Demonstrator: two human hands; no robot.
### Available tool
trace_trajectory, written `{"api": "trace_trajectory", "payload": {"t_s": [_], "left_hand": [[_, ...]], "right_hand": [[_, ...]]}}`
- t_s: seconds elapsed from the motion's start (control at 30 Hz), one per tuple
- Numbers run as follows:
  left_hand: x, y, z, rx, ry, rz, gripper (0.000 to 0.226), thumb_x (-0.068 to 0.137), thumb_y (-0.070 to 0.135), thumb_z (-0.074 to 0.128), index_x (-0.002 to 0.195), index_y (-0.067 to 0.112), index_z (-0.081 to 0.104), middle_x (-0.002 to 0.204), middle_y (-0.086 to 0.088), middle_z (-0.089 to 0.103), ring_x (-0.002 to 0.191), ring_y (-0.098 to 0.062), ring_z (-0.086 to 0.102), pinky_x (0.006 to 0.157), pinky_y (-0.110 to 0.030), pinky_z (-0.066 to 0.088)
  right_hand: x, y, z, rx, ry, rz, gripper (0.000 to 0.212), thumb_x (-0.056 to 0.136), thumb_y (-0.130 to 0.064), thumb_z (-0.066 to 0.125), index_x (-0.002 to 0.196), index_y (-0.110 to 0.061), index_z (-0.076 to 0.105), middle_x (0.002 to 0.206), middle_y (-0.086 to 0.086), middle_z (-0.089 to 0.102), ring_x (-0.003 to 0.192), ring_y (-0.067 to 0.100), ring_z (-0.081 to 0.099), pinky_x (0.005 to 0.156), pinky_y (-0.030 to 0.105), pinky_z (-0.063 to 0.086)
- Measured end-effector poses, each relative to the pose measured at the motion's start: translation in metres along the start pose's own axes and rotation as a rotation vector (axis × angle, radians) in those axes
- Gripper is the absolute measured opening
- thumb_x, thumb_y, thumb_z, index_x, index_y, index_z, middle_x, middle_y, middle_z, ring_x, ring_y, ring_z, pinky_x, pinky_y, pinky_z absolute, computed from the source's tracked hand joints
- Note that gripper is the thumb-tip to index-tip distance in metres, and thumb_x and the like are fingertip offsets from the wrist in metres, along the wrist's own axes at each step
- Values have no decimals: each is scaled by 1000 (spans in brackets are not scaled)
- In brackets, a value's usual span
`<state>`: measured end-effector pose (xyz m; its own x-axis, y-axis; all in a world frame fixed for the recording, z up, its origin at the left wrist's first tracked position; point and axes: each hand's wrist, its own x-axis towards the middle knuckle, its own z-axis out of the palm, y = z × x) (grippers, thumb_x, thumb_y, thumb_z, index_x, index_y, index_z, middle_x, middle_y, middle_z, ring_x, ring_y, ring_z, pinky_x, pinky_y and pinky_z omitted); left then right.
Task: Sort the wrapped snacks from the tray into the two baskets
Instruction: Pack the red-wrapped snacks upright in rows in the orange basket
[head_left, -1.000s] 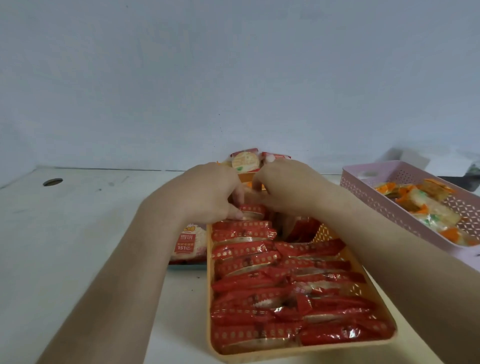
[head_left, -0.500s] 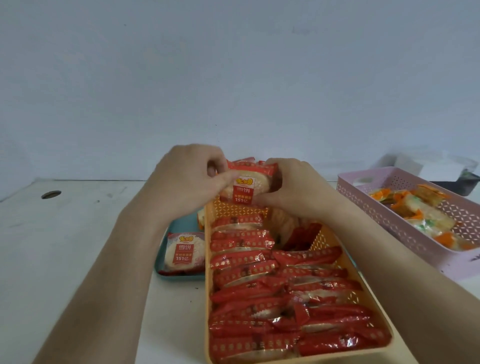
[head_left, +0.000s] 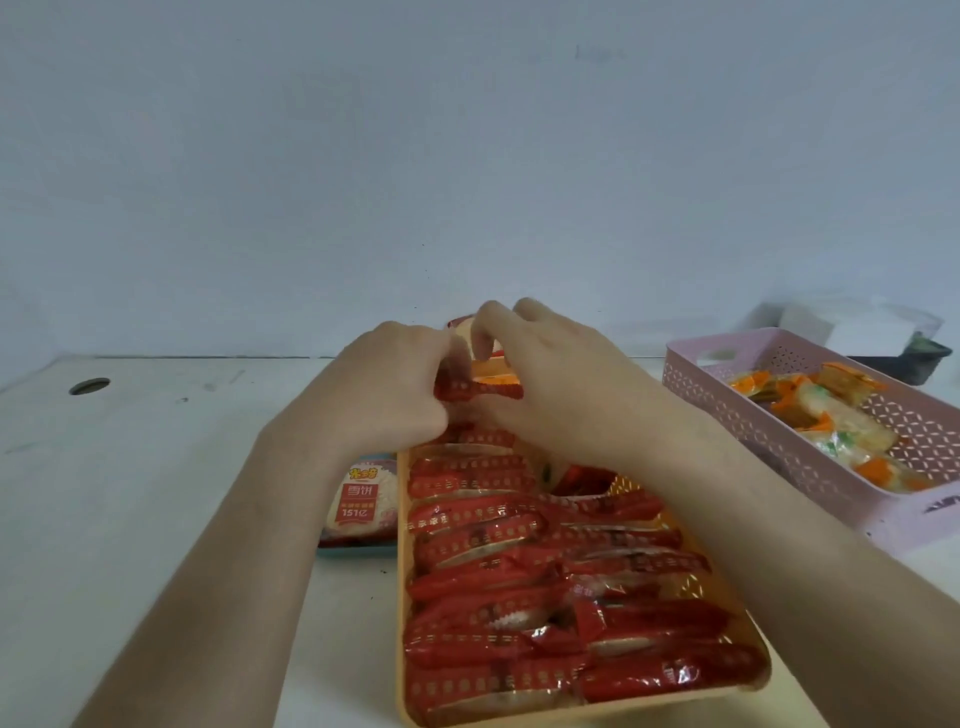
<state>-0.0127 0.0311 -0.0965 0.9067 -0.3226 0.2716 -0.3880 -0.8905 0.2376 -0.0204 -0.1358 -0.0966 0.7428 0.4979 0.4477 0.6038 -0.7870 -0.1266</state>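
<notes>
- A red-wrapped snack (head_left: 480, 388) is held up on edge over the far end of the orange basket (head_left: 401, 597), between the two hands and just above the packets there.
- The left hand (head_left: 389, 389) grips the left end of that snack, its fingers curled in around the wrapper.
- The right hand (head_left: 566, 384) holds the right end, with its fingers bent over the top edge. Whether its thumb touches the wrapper is hidden.
- Both forearms reach out along the orange basket, the left one outside its left rim and the right one across its right rim.
- The orange basket is packed with red packets (head_left: 519, 597) standing on edge in two rows from the near end to the far end. There is a small gap in the right row near the far end.
- Just left of the orange basket lies a teal tray (head_left: 358, 552), mostly hidden, with one white-and-red pack (head_left: 363, 499) lying flat on it, touching the basket's left wall.
- Right of the orange basket, a little apart from it, stands a pink basket (head_left: 753, 431) holding orange-and-green packets (head_left: 831, 415).
- Beyond the pink basket sits a dark tub (head_left: 924, 358), partly blurred.
- Everything stands on a white table (head_left: 156, 493), which has a round hole (head_left: 89, 386) far to the left of the orange basket.
- A plain pale wall (head_left: 467, 156) rises behind the table.
</notes>
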Motion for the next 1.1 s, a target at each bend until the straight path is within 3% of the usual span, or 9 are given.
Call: {"api": "trace_trajectory", "payload": {"t_s": [0.07, 0.13, 0.23, 0.33, 0.53, 0.63, 0.73, 0.97, 1.1], "left_hand": [[2, 0, 4, 43, 0, 20, 23, 73, 17, 69, 67, 34, 54, 68, 14, 58, 68, -6, 55, 57, -24, 40], [4, -1, 7, 95, -27, 25, 17, 73, 18, 68, 65, 31, 59, 66, 7, 62, 68, -15, 57, 58, -31, 44], [5, -2, 8, 131, -120, -3, 14, 81, 22, 63, 86, 33, 71, 75, 6, 67, 74, -16, 60, 66, -34, 50], [4, -1, 7, 143, -120, -16, 32, 83, 19, 61, 108, 38, 63, 96, 8, 68, 92, -16, 61, 79, -36, 50], [4, -3, 3, 187, -112, -8, 35, 88, 16, 47, 108, 37, 66, 98, 7, 68, 86, -15, 52, 75, -32, 39], [4, -6, 1, 46, -98, -26, 31, 94, 19, 39, 102, 30, 67, 93, 7, 66, 88, -17, 58, 78, -37, 46], [2, -6, -2, -119, -63, -28, 22, 97, 35, 43, 105, 33, 64, 95, 12, 65, 90, -10, 58, 80, -33, 46], [1, -9, 1, -43, -195, -56, 17, 85, 36, 67, 102, 35, 64, 107, 12, 65, 99, -9, 59, 86, -33, 49], [2, 2, 6, 155, -141, -41, 19, 87, 31, 66, 105, 36, 59, 113, 10, 62, 103, -14, 55, 87, -33, 44]], "right_hand": [[-3, -6, 2, -120, -76, -53, 19, 89, -31, 56, 102, -22, 46, 106, 3, 57, 93, 25, 57, 75, 41, 49], [-6, -7, 8, -236, -183, -99, 18, 93, -22, 51, 111, -21, 53, 110, 4, 61, 98, 27, 61, 74, 42, 52], [-5, -4, 16, -297, -252, -134, 23, 93, -10, 49, 111, -18, 60, 102, 5, 65, 90, 27, 64, 67, 40, 53], [-1, -2, 18, -268, -283, -145, 25, 91, -11, 52, 110, -21, 64, 100, 4, 67, 91, 26, 63, 71, 40, 54], [-2, 9, 22, -213, -85, -49, 24, 89, -21, 49, 111, -28, 56, 108, 0, 65, 98, 25, 61, 66, 36, 47], [-2, 10, 27, -222, 26, -40, 30, 88, -17, 51, 116, -27, 54, 105, -1, 64, 94, 27, 62, 64, 37, 46], [-2, 9, 34, -203, -27, -120, 38, 89, -16, 51, 124, -31, 54, 109, -2, 66, 95, 24, 63, 67, 37, 51], [-5, 15, 17, 163, -35, 149, 25, 82, -36, 70, 104, -26, 60, 92, -8, 71, 88, 14, 61, 78, 32, 49], [-9, 26, -4, 21, 71, 224, 7, 86, -23, 62, 92, -26, 65, 83, -10, 63, 84, 15, 59, 72, 29, 46]]}}
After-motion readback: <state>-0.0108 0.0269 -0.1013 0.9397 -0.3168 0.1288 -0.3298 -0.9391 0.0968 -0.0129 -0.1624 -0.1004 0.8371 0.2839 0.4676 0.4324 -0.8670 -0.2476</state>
